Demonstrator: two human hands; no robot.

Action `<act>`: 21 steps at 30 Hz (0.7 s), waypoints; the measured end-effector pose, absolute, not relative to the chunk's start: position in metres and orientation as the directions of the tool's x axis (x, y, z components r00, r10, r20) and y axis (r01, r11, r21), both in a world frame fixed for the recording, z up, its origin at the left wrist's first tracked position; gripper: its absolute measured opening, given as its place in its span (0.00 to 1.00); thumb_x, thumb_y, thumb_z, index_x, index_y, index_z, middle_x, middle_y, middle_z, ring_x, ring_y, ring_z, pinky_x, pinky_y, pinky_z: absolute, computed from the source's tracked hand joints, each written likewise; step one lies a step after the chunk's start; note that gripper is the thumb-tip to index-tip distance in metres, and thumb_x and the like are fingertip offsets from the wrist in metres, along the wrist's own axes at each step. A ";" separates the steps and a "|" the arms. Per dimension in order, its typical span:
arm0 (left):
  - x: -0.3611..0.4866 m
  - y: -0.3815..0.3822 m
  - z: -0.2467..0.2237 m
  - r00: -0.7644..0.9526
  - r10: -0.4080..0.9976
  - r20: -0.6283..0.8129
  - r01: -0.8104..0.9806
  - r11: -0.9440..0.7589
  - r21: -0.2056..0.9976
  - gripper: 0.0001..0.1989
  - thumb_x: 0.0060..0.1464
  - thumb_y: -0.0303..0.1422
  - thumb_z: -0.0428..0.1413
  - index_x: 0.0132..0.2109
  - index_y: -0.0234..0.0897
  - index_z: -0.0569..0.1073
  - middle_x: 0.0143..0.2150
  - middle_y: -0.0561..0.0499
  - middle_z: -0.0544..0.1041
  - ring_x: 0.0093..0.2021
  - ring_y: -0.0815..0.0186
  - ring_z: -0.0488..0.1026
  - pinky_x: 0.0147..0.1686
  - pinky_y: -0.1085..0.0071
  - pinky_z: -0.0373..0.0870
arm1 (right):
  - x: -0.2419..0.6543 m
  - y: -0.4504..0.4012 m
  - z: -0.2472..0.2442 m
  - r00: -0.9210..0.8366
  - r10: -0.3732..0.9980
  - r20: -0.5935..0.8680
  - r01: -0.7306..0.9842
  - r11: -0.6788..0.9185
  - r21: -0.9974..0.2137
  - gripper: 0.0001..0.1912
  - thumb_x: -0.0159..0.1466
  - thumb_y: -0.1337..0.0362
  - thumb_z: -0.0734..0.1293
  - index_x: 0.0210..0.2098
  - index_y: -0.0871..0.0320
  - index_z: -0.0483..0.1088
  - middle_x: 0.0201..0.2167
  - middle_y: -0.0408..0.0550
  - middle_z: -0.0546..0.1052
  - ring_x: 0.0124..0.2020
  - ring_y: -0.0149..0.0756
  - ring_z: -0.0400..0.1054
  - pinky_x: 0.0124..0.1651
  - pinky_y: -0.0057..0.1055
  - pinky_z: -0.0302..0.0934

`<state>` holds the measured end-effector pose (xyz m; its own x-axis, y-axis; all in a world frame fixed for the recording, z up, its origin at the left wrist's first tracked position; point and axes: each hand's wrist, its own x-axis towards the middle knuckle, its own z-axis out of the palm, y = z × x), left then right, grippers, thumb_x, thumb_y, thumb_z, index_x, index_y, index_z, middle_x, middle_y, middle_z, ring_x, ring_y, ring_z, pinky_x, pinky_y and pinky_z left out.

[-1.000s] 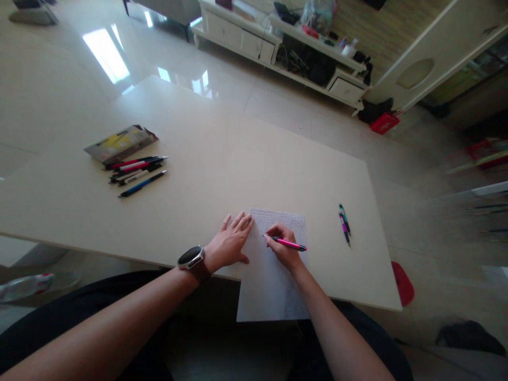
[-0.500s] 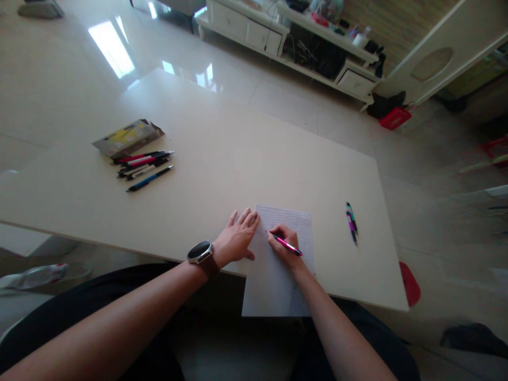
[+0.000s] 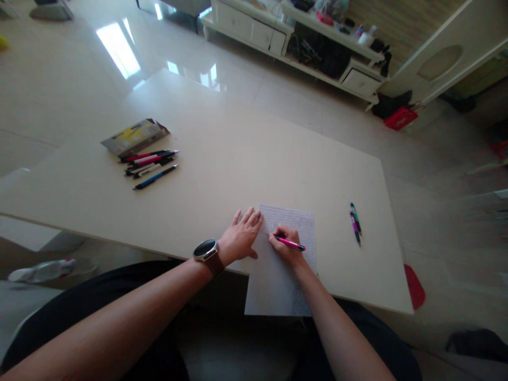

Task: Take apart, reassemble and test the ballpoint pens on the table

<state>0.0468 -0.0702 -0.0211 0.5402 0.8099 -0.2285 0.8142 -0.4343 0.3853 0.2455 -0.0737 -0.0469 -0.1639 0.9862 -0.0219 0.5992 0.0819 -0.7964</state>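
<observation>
A sheet of paper [image 3: 270, 280] lies at the front edge of the table, its lower part hanging over the edge. Rows of small writing fill its upper part. My left hand [image 3: 241, 236] rests flat with fingers spread, its fingertips on the paper's upper left edge; a watch [image 3: 205, 248] is on that wrist. Closed around a pink pen [image 3: 291, 243] with a dark end, my right hand [image 3: 286, 248] sits on the paper just below the written lines. The pen's tip is close to the paper; whether it touches I cannot tell.
Left on the table [image 3: 254, 159] are a crumpled grey and yellow packet [image 3: 137, 136], a pile of several pens [image 3: 148, 161] and a blue pen [image 3: 155, 177]. Two pens, one purple [image 3: 354, 227] and one green [image 3: 356, 216], lie at the right. A white cabinet [image 3: 246, 29] stands beyond.
The pink pen has tilted flatter in my right hand. The whole view has shifted slightly, while my left hand keeps its place on the paper.
</observation>
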 end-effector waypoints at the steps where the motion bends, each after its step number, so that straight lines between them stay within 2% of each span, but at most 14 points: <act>1: 0.047 -0.070 -0.020 0.539 0.810 -0.232 0.815 -0.433 0.385 0.61 0.40 0.43 0.71 0.73 0.36 0.47 0.74 0.32 0.51 0.74 0.41 0.42 0.69 0.40 0.41 | 0.245 -0.074 -0.047 -0.167 0.986 -0.026 0.602 0.081 -0.795 0.12 0.57 0.62 0.67 0.20 0.58 0.63 0.19 0.39 0.67 0.22 0.29 0.58 0.30 0.28 0.50; 6: 0.047 -0.070 -0.016 0.537 0.810 -0.236 0.818 -0.432 0.380 0.59 0.40 0.42 0.71 0.73 0.36 0.49 0.74 0.32 0.51 0.74 0.42 0.43 0.69 0.40 0.41 | 0.244 -0.075 -0.045 -0.167 0.986 -0.007 0.603 0.096 -0.792 0.12 0.55 0.64 0.67 0.19 0.57 0.60 0.17 0.38 0.64 0.21 0.29 0.56 0.28 0.28 0.48; 9: 0.047 -0.071 -0.016 0.536 0.813 -0.229 0.817 -0.430 0.384 0.58 0.41 0.43 0.71 0.73 0.37 0.49 0.73 0.33 0.52 0.74 0.42 0.44 0.69 0.41 0.41 | 0.243 -0.073 -0.038 -0.112 0.993 -0.023 0.490 0.035 -0.871 0.14 0.61 0.61 0.64 0.21 0.57 0.62 0.19 0.40 0.64 0.23 0.30 0.58 0.30 0.29 0.53; 12: 0.046 -0.071 -0.016 0.539 0.814 -0.216 0.811 -0.433 0.394 0.58 0.41 0.43 0.71 0.73 0.38 0.49 0.73 0.33 0.52 0.74 0.42 0.44 0.69 0.41 0.40 | 0.246 -0.066 -0.028 0.010 1.000 0.030 0.355 0.024 -0.935 0.17 0.68 0.56 0.59 0.26 0.57 0.67 0.27 0.45 0.70 0.31 0.33 0.66 0.38 0.31 0.60; 14: 0.045 -0.069 -0.017 0.544 0.811 -0.215 0.807 -0.435 0.399 0.58 0.42 0.43 0.70 0.73 0.38 0.49 0.73 0.34 0.53 0.74 0.42 0.45 0.69 0.41 0.40 | 0.253 -0.059 -0.020 0.088 0.996 0.019 0.308 -0.009 -0.951 0.16 0.68 0.53 0.61 0.32 0.58 0.69 0.28 0.45 0.70 0.30 0.33 0.66 0.36 0.30 0.60; 17: 0.045 -0.066 -0.016 0.499 0.848 -0.178 0.830 -0.409 0.379 0.49 0.51 0.41 0.65 0.72 0.37 0.49 0.74 0.35 0.52 0.73 0.45 0.47 0.69 0.43 0.42 | 0.273 -0.050 -0.009 0.133 0.989 -0.057 0.295 -0.095 -0.951 0.19 0.62 0.47 0.68 0.36 0.58 0.70 0.24 0.40 0.66 0.24 0.30 0.58 0.28 0.28 0.55; 19: 0.046 -0.064 -0.014 0.426 0.898 -0.113 0.866 -0.368 0.337 0.39 0.59 0.37 0.57 0.72 0.36 0.50 0.74 0.36 0.52 0.73 0.48 0.48 0.69 0.45 0.45 | 0.289 -0.047 -0.004 0.135 0.988 -0.077 0.313 -0.116 -0.943 0.22 0.62 0.44 0.67 0.33 0.59 0.70 0.21 0.39 0.62 0.23 0.29 0.55 0.28 0.28 0.51; 21: 0.047 -0.061 -0.012 0.383 0.921 -0.066 0.886 -0.347 0.309 0.32 0.63 0.33 0.51 0.71 0.34 0.53 0.73 0.37 0.54 0.72 0.50 0.51 0.69 0.48 0.48 | 0.305 -0.047 0.000 0.143 0.983 -0.113 0.348 -0.157 -0.924 0.27 0.63 0.40 0.63 0.27 0.59 0.69 0.19 0.39 0.58 0.22 0.29 0.51 0.28 0.29 0.48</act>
<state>0.0471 -0.0614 -0.0124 0.3835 0.9212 -0.0657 0.8855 -0.3466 0.3094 0.3054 -0.0465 0.0004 0.1432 0.9832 -0.1135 0.3482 -0.1574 -0.9241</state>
